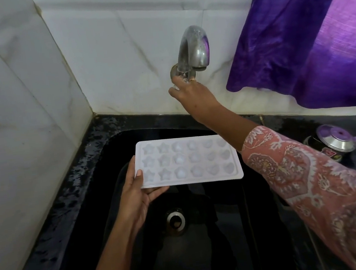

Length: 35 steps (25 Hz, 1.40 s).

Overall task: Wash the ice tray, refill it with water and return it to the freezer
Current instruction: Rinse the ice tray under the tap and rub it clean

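A white ice tray with star and round moulds hovers level over the black sink. My left hand grips its left end, thumb on top and fingers underneath. My right hand reaches up to the wall and grips the knob at the base of the metal tap. No water is seen running from the spout. The tray's far right corner is hidden behind my right forearm.
The sink drain lies below the tray. A wet black counter rims the sink, with white tiled walls behind and to the left. A purple curtain hangs at the right. A small steel-lidded container stands on the counter at the right.
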Tool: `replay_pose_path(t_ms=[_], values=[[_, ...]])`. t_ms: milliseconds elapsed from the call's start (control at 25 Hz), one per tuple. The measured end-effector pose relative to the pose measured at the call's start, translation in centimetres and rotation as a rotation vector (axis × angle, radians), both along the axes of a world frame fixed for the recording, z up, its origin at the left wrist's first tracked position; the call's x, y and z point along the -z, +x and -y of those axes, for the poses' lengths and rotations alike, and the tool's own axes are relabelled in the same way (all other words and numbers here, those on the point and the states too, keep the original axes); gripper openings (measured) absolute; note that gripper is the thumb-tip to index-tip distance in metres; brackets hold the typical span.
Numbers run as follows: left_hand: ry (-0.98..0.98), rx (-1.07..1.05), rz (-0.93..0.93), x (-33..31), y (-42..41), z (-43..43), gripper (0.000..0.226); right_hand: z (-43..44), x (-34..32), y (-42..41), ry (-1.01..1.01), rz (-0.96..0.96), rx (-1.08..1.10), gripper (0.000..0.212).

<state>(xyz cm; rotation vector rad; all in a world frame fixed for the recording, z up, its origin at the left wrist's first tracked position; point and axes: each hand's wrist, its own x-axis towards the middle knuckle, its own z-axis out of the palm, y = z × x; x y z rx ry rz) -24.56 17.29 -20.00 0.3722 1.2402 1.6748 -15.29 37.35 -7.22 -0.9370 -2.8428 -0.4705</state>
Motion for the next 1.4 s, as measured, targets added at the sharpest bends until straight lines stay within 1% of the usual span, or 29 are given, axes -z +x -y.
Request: replay_pose_path(t_ms=[320, 520, 720, 760, 800, 880, 920, 960, 1040, 1080, 1120, 1160, 1240, 1320, 1360, 1400], values=[[0.009, 0.004, 0.008, 0.2, 0.0, -0.2, 0.043, -0.2, -0.1, -0.2, -0.008, 0.058, 0.012, 0.046], [0.016, 0.013, 0.016, 0.1, 0.3, -0.1, 0.043, -0.6, 0.2, -0.1, 0.018, 0.054, -0.036, 0.044], [0.026, 0.015, 0.024, 0.1, 0.2, -0.1, 0.043, -1.5, 0.5, -0.2, -0.014, 0.048, -0.059, 0.049], [0.028, 0.011, 0.032, 0.1, 0.2, -0.1, 0.044, -1.6, 0.7, 0.2, -0.041, 0.010, -0.054, 0.053], [0.030, 0.005, 0.044, 0.2, 0.2, -0.2, 0.044, -1.3, 1.1, 0.8, -0.099, -0.080, -0.025, 0.058], [0.041, -0.019, 0.087, 0.4, 0.2, -0.4, 0.044, 0.4, 3.8, 2.6, -0.234, -0.326, 0.080, 0.062], [0.046, -0.033, 0.113, 0.6, 0.2, -0.5, 0.043, 1.9, 5.8, 3.5, -0.289, -0.384, 0.143, 0.063], [0.045, -0.041, 0.140, 0.8, 0.2, -0.7, 0.041, 3.5, 7.7, 4.3, -0.339, -0.366, 0.212, 0.063], [0.027, -0.043, 0.194, 1.0, 0.7, -1.0, 0.035, 6.0, 10.9, 5.0, -0.439, -0.273, 0.341, 0.066], [0.017, -0.039, 0.225, 1.2, 1.1, -1.1, 0.032, 6.9, 11.9, 4.9, -0.473, -0.250, 0.366, 0.068], [0.013, -0.029, 0.262, 1.4, 1.5, -1.3, 0.032, 7.5, 12.4, 4.3, -0.491, -0.241, 0.348, 0.071], [0.016, -0.014, 0.303, 1.5, 2.0, -1.4, 0.032, 8.2, 12.7, 3.6, -0.506, -0.236, 0.284, 0.072], [0.030, 0.013, 0.359, 1.5, 2.7, -1.8, 0.035, 9.9, 13.0, 2.1, -0.516, -0.176, 0.062, 0.068], [0.051, -0.001, 0.387, 1.7, 2.8, -2.3, 0.036, 10.6, 13.2, 2.4, -0.470, -0.050, -0.154, 0.061], [0.069, -0.026, 0.409, 1.8, 2.7, -2.5, 0.036, 10.0, 13.1, 3.2, -0.442, -0.024, -0.197, 0.060], [0.083, -0.056, 0.424, 1.9, 2.5, -2.6, 0.035, 8.9, 12.8, 4.2, -0.439, -0.047, -0.165, 0.060]])
